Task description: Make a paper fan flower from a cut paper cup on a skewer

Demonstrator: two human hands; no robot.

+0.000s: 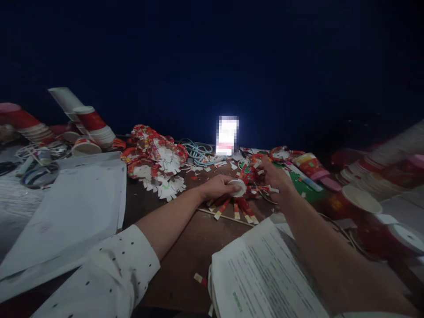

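Observation:
A paper cup [236,188] is cut into red strips that fan out around its round white base. My left hand [217,187] is closed on that base, with the thumb lying over it. At the right side of the fan, my right hand [273,174] has its fingers bent together at the strips and seems to pinch one; blur hides the fingertips. Several red strips with pale ends [236,210] point toward me, just above the table. Beneath them a thin stick [228,216] lies on the brown table [175,260].
Cut cup pieces [159,154] are heaped at the back left, beside a coil of pale blue cord [198,152]. A bright screen [227,136] stands behind. Stacked paper cups [94,126] lean left; more cups [361,198] lie right. A printed booklet [258,269] and white tray [76,194] are nearer.

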